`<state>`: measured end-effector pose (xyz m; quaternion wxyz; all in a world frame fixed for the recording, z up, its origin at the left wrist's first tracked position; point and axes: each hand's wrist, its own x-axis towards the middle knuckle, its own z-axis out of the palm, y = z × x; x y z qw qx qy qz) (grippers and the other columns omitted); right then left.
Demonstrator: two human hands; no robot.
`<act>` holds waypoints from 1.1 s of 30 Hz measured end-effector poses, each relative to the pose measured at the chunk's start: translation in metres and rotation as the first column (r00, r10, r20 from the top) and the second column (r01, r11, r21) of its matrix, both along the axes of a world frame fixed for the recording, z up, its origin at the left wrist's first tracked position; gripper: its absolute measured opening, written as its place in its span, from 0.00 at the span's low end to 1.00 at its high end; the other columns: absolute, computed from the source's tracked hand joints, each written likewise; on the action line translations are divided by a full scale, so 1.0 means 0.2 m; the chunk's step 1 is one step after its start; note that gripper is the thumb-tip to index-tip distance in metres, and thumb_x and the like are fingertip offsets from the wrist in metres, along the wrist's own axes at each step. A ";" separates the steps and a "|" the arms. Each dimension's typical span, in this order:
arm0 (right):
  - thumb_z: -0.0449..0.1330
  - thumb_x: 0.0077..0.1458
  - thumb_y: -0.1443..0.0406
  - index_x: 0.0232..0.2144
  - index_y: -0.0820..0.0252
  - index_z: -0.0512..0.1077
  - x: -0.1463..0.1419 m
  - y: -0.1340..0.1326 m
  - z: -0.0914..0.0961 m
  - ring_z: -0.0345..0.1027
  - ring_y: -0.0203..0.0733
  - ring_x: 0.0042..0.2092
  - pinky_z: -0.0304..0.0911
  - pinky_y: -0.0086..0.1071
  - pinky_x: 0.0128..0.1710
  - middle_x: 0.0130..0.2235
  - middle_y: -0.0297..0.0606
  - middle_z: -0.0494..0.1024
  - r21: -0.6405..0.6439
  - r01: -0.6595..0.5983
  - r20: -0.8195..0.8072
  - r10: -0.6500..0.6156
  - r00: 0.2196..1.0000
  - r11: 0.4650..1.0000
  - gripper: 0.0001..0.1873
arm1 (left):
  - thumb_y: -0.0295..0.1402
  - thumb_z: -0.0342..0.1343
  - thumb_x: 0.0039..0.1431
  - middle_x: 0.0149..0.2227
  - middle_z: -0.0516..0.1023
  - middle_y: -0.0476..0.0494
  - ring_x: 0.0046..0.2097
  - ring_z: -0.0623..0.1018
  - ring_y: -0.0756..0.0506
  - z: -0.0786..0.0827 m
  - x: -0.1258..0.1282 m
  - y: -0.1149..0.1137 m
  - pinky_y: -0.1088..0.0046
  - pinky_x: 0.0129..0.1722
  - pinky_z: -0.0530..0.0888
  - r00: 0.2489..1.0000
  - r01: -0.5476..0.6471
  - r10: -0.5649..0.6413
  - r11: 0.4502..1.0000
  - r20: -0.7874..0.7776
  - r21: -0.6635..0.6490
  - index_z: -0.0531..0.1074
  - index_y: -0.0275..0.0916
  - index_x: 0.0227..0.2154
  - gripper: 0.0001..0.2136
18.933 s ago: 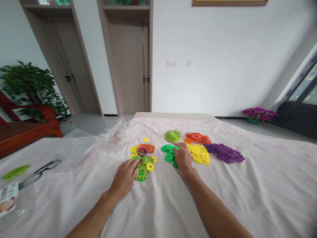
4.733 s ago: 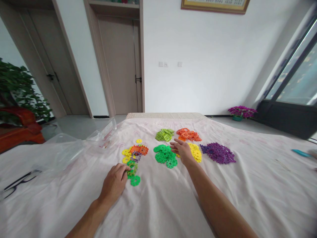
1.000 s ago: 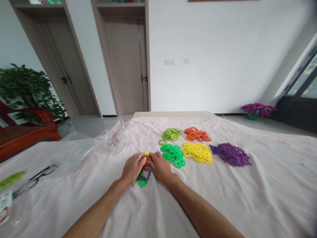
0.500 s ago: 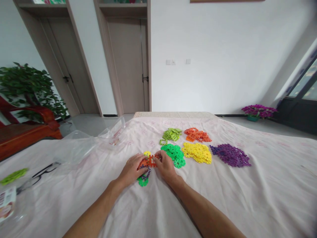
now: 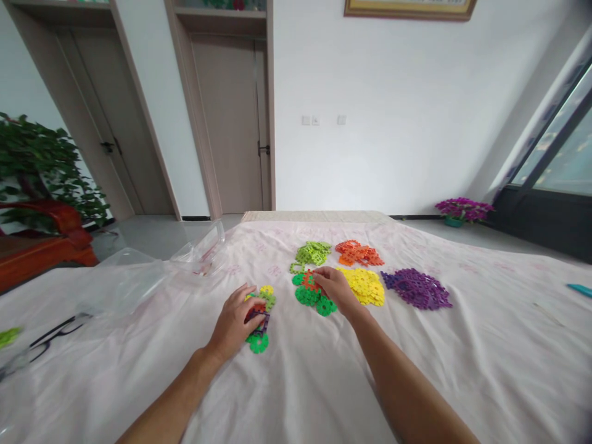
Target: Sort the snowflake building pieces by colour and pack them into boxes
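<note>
My left hand (image 5: 235, 320) curves around a small mixed stack of flat plastic connector pieces (image 5: 258, 343), its thumb and fingers touching them. Green, yellow, orange and dark purple show in the stack; the hand partly covers it. Between the fingertips of my right hand (image 5: 335, 287) is an orange connector piece (image 5: 308, 281), pinched above the pile of green flower-shaped pieces (image 5: 307, 296). Just right of that hand lies a yellow pile (image 5: 367, 285). Behind it are a lime-green pile (image 5: 314, 253) and an orange-red pile (image 5: 358, 253).
A purple pile (image 5: 419, 288) sits to the right on the cloth-covered table (image 5: 296, 394). Clear plastic containers (image 5: 129, 277) and eyeglasses (image 5: 60, 330) lie on the left. A blue object (image 5: 580, 289) rests near the right edge.
My right hand has moved away from the mixed stack to the right, carrying an orange piece over the green pile. My left hand stays at the stack. The view has shifted slightly.
</note>
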<state>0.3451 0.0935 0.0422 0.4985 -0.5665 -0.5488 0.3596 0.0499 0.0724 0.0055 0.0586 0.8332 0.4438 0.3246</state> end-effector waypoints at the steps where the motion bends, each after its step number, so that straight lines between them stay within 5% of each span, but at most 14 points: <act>1: 0.61 0.47 0.59 0.29 0.63 0.73 0.05 0.01 0.00 0.55 0.29 0.18 0.48 0.23 0.15 0.17 0.27 0.65 -0.016 0.014 -0.021 -0.015 1.000 1.000 0.11 | 0.37 0.59 0.56 0.54 0.71 0.42 0.60 0.66 0.37 0.01 0.00 -0.01 0.54 0.60 0.64 1.000 -0.009 0.009 1.000 -0.009 0.018 0.76 0.47 0.43 0.11; 4: 0.64 0.45 0.58 0.27 0.61 0.70 0.19 0.03 0.02 0.62 0.31 0.21 0.58 0.24 0.17 0.20 0.29 0.67 0.016 0.155 -0.258 -0.145 0.955 0.988 0.12 | 0.38 0.58 0.58 0.46 0.74 0.43 0.50 0.72 0.40 0.02 0.01 -0.03 0.59 0.52 0.69 0.998 -0.047 0.050 0.997 -0.048 0.056 0.75 0.47 0.43 0.11; 7: 0.67 0.41 0.59 0.28 0.58 0.67 0.30 0.06 0.02 0.72 0.37 0.32 0.73 0.29 0.32 0.28 0.32 0.70 0.069 0.369 -0.558 -0.271 0.784 0.927 0.15 | 0.39 0.58 0.58 0.43 0.73 0.44 0.46 0.72 0.41 0.03 0.02 -0.04 0.61 0.48 0.69 0.991 -0.089 0.095 0.994 -0.091 0.071 0.74 0.47 0.45 0.13; 10: 0.69 0.36 0.64 0.28 0.57 0.67 0.32 0.06 0.01 0.73 0.38 0.35 0.75 0.33 0.38 0.30 0.33 0.72 0.054 0.423 -0.617 -0.303 0.726 0.905 0.16 | 0.40 0.58 0.57 0.43 0.73 0.44 0.45 0.71 0.42 0.03 0.02 -0.05 0.63 0.46 0.69 0.985 -0.124 0.131 0.990 -0.110 0.073 0.73 0.47 0.45 0.13; 15: 0.65 0.40 0.64 0.35 0.63 0.73 0.13 0.04 -0.04 0.74 0.39 0.33 0.73 0.33 0.32 0.36 0.41 0.78 -0.002 0.200 -0.436 -0.181 0.882 0.980 0.17 | 0.38 0.58 0.56 0.41 0.72 0.45 0.44 0.71 0.42 0.02 0.02 -0.02 0.62 0.46 0.69 0.989 -0.125 0.128 0.991 -0.071 0.042 0.72 0.45 0.42 0.11; 20: 0.59 0.46 0.64 0.36 0.62 0.75 -0.16 -0.01 -0.11 0.72 0.37 0.28 0.68 0.29 0.26 0.31 0.36 0.79 0.017 -0.021 -0.125 0.023 0.992 1.000 0.13 | 0.35 0.60 0.54 0.40 0.72 0.45 0.45 0.73 0.41 0.03 0.01 -0.01 0.62 0.47 0.71 0.994 -0.105 0.105 0.994 0.003 0.020 0.70 0.44 0.41 0.11; 26: 0.56 0.54 0.63 0.38 0.59 0.77 -0.38 -0.14 -0.12 0.73 0.37 0.29 0.67 0.29 0.30 0.33 0.36 0.80 0.068 -0.293 0.142 0.282 0.949 0.954 0.12 | 0.31 0.57 0.56 0.41 0.71 0.47 0.45 0.74 0.43 0.04 0.01 -0.03 0.65 0.46 0.72 0.990 -0.054 0.053 0.999 0.128 0.004 0.68 0.45 0.40 0.09; 33: 0.54 0.59 0.59 0.39 0.59 0.77 -0.47 -0.21 -0.09 0.71 0.35 0.30 0.65 0.26 0.31 0.33 0.34 0.79 0.075 -0.448 0.047 0.446 0.894 0.891 0.15 | 0.30 0.55 0.58 0.41 0.70 0.47 0.46 0.74 0.45 0.02 0.04 -0.03 0.66 0.49 0.72 0.968 0.009 -0.016 1.000 0.249 0.029 0.68 0.44 0.41 0.08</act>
